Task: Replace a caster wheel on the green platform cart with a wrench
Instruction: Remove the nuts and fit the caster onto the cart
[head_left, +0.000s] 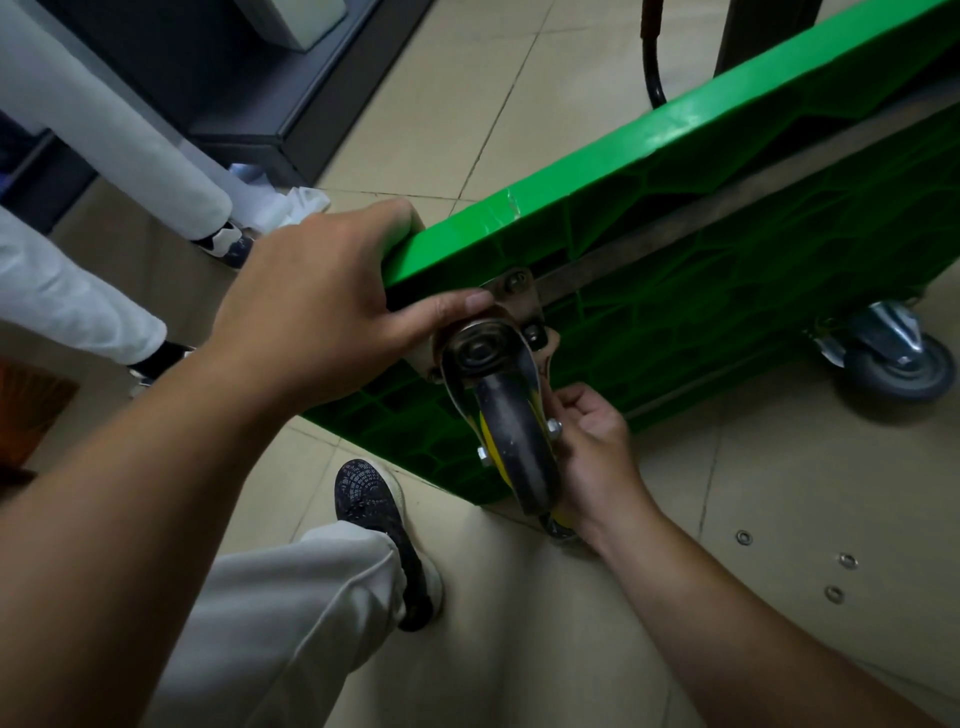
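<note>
Open floor (810, 493) at 4 o'clock of the near caster (511, 441); shoe (376, 514) blocks 7 o'clock, cart deck (701, 291) 1 o'clock.

green ribbed plastic platform cart (675, 218) is tipped up on edge, honeycomb underside exposed. worn black rubber caster wheel (511, 431) in a tarnished steel fork is seated on the near-corner mounting plate, yellow showing at the hub. grey rubber caster (893, 364) in a bright fork is mounted further along, touching the floor.

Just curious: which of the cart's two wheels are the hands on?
The black wheel with yellow sides, between the left hand gripping the cart and the right hand. The grey wheel is untouched.
</note>
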